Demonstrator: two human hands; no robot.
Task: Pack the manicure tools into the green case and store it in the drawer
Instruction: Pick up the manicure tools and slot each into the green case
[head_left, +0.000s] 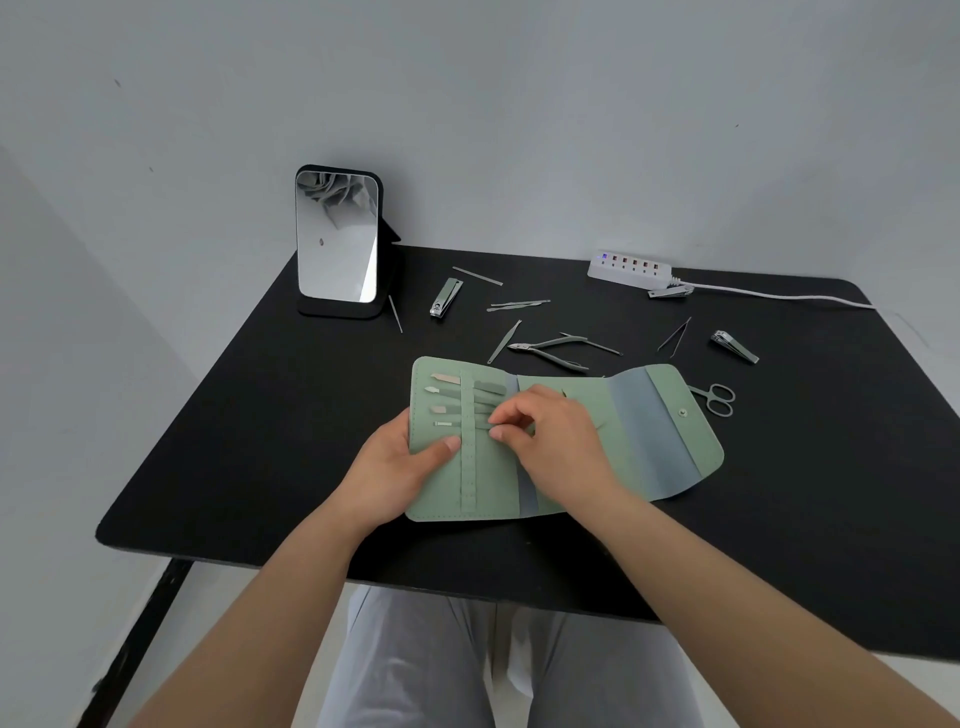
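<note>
The green case lies unfolded on the black table. Several green-handled tools sit under its elastic strap on the left panel. My left hand grips the case's left edge, thumb on the panel. My right hand rests on the case's middle, fingertips pinching the handle end of the lowest tool at the strap. Loose metal tools lie behind the case: cuticle nippers, a nail clipper, another clipper, tweezers, small scissors and thin picks.
A standing mirror is at the table's back left. A white power strip with its cable sits at the back right, a small clipper beside it. My grey-trousered legs are under the table's front edge. No drawer is in view.
</note>
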